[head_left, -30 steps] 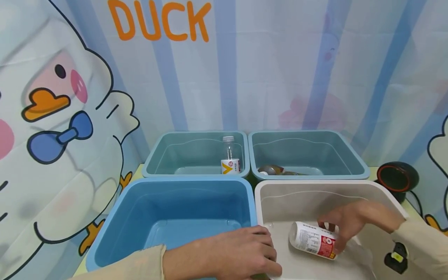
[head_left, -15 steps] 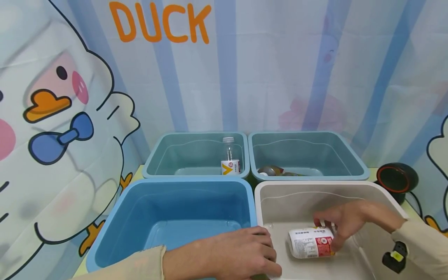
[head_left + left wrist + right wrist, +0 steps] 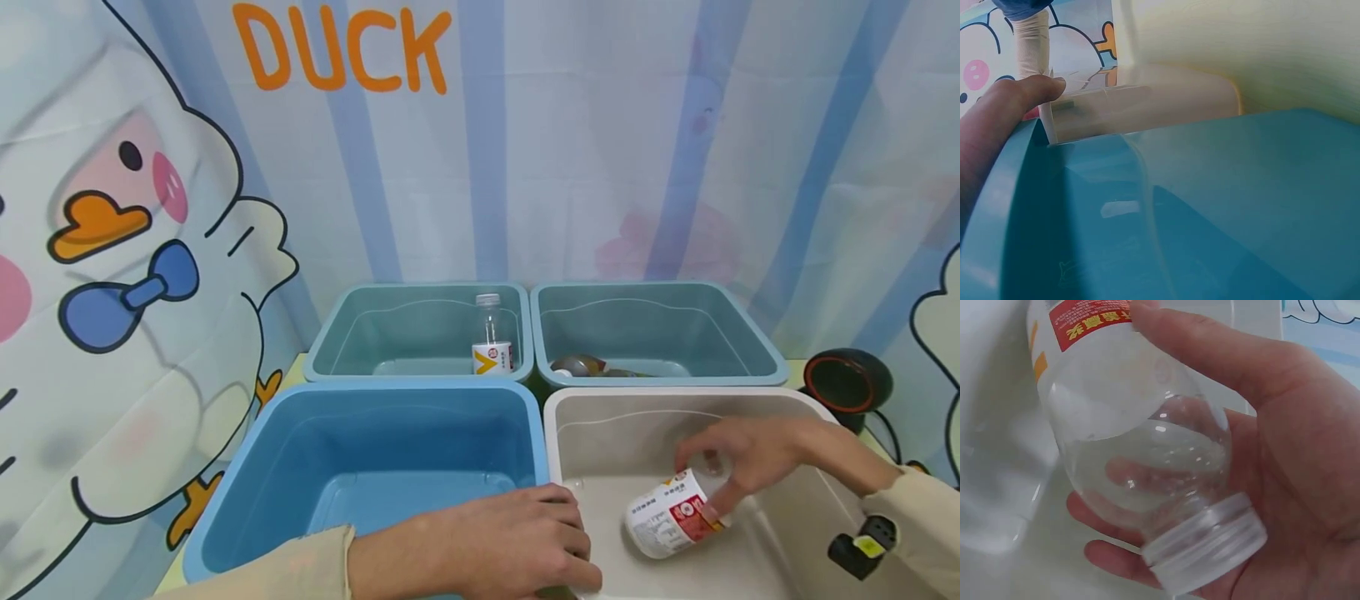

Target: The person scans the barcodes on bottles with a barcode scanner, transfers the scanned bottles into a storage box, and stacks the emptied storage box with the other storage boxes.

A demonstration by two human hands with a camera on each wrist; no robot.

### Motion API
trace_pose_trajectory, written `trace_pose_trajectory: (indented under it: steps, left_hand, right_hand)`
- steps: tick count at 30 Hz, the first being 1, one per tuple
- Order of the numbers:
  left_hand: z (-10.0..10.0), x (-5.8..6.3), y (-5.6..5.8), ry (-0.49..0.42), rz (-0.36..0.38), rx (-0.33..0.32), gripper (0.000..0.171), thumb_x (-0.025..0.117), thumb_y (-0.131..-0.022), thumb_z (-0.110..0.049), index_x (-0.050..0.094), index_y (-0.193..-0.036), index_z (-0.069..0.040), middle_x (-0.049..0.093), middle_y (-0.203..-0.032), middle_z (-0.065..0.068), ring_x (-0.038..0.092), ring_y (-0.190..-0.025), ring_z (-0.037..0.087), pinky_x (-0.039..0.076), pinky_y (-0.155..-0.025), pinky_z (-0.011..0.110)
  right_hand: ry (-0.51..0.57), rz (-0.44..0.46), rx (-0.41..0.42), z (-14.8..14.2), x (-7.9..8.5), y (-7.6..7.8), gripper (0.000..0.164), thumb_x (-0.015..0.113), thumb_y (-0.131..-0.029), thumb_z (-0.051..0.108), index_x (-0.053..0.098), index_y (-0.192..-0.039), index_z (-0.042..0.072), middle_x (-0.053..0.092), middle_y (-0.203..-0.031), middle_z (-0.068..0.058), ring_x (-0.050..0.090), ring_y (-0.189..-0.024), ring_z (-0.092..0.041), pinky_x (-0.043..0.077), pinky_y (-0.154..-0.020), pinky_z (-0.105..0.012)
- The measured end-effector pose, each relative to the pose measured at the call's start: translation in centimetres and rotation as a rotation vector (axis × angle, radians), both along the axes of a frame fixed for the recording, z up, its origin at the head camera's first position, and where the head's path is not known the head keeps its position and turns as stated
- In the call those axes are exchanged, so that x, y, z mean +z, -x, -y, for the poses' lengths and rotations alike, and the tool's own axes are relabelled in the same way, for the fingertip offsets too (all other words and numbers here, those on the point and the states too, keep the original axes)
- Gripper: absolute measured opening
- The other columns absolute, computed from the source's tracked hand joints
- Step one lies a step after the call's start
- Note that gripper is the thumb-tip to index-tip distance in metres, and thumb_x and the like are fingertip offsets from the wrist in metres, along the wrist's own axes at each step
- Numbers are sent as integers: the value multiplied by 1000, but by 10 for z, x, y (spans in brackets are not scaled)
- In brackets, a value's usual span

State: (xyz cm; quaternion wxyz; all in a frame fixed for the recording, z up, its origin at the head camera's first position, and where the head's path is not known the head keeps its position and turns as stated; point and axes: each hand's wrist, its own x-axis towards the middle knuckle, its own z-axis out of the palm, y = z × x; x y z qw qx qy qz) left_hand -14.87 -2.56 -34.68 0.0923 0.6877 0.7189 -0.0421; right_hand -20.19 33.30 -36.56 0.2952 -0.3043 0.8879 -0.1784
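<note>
In the head view my right hand point(image 3: 746, 467) holds a clear plastic bottle point(image 3: 675, 517) inside the beige bin point(image 3: 637, 400). The bottle has a white label with a red patch, and its base points down toward the front left, low over the bin floor. The right wrist view shows its clear cap point(image 3: 1207, 547) near my palm, fingers behind the bottle's shoulder and the thumb point(image 3: 1204, 344) at the label. My left hand point(image 3: 525, 542) rests over the adjoining rims of the blue bin point(image 3: 405, 385) and the beige bin, fingers bent over the edge.
Behind stand two green bins. The left one point(image 3: 420, 287) has an upright labelled bottle point(image 3: 491, 342); in the right one point(image 3: 660, 287) lie brownish items point(image 3: 581, 365). A dark round device point(image 3: 847, 381) with a cable sits at the right. A duck-printed curtain point(image 3: 570, 150) hangs behind.
The bottle in my right hand has turned: its neck end has risen and its base now points toward the front left. The left hand has stayed in place.
</note>
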Motion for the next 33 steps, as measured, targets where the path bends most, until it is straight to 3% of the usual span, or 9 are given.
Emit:
trace_pose_trajectory:
  steps: [10, 15, 19, 26, 33]
  left_hand:
    - [1, 0, 0, -14, 2, 2, 38, 57, -105, -48, 66, -138, -31, 66, -128, -19, 55, -120, -3, 26, -116, 19]
    - [1, 0, 0, -6, 0, 4, 38, 58, -105, -48, 65, -139, -32, 66, -129, -19, 54, -121, -3, 26, -116, 19]
    - [1, 1, 0, 3, -3, 6, 40, 58, -104, -49, 65, -140, -32, 66, -130, -19, 54, -122, -3, 26, -116, 19]
    - [0, 1, 0, 5, 4, 9, 39, 58, -105, -49, 65, -139, -32, 66, -130, -19, 54, -122, -3, 26, -116, 19]
    - [0, 1, 0, 10, 5, 10, 39, 58, -104, -49, 65, -139, -32, 65, -131, -19, 54, -123, -3, 26, -117, 20]
  right_hand:
    - [-18, 8, -48, 2, 13, -4, 50, 86, -83, 31, 59, -124, 27, 56, -106, 5, 51, -97, -16, 44, -73, -32]
    - [24, 0, -36, 4, 19, -3, 57, 90, -78, 28, 55, -123, 22, 57, -102, 2, 56, -86, -13, 49, -69, -29]
    - [51, -43, -38, 4, 22, -3, 59, 92, -77, 33, 56, -122, 20, 59, -105, 2, 57, -86, -13, 51, -70, -29]
    - [119, -168, 11, 4, 24, -1, 63, 88, -78, 52, 59, -124, 20, 61, -115, 6, 56, -103, -13, 52, -82, -33]
    - [193, -250, 31, 14, 22, -4, 79, 87, -77, 58, 56, -136, 16, 62, -123, 3, 58, -108, -12, 54, -88, -35]
